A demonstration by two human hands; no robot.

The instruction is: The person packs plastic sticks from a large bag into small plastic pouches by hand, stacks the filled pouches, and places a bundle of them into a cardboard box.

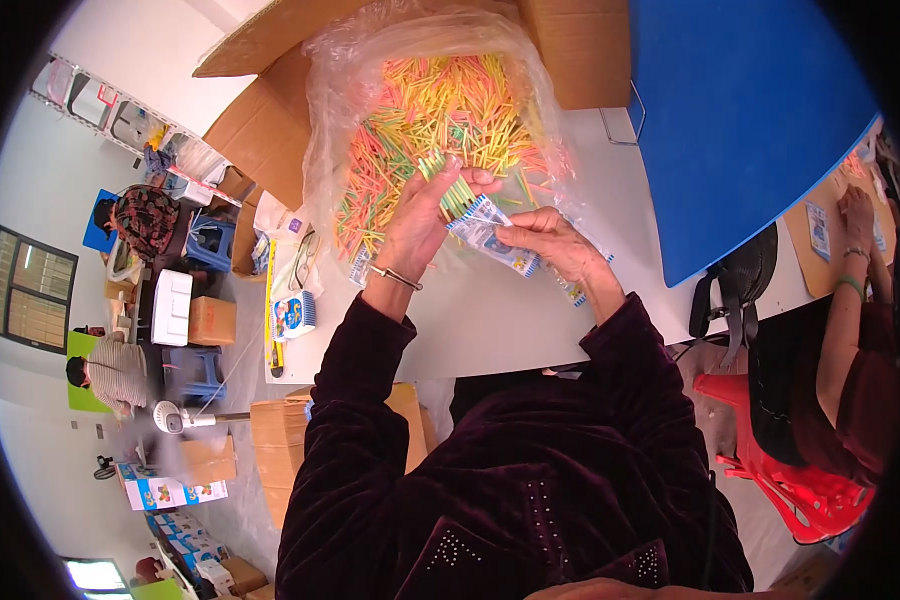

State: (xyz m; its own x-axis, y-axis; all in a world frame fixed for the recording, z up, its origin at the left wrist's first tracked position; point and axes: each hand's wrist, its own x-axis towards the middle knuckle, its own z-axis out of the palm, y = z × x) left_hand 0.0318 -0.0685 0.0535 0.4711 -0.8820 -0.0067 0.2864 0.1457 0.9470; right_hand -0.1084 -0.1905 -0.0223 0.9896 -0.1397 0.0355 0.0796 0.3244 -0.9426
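Note:
My left hand (418,218) is closed around a bundle of thin green and yellow sticks (455,192). My right hand (562,246) pinches a small blue-and-white printed packet (500,245) by its edge. The lower ends of the sticks meet the packet's top; whether they are inside its mouth I cannot tell. Just beyond both hands lies a heap of pink, yellow and green sticks (450,100) on a clear plastic liner (335,90). More packets (576,292) lie partly hidden near my right hand.
A cardboard box (575,50) surrounds the liner on the white table (450,325). Eyeglasses (304,262), a small printed tub (293,315) and a yellow ruler (274,340) lie left. A blue panel (740,120) and black bag (742,285) are right, near another person's arm (845,320).

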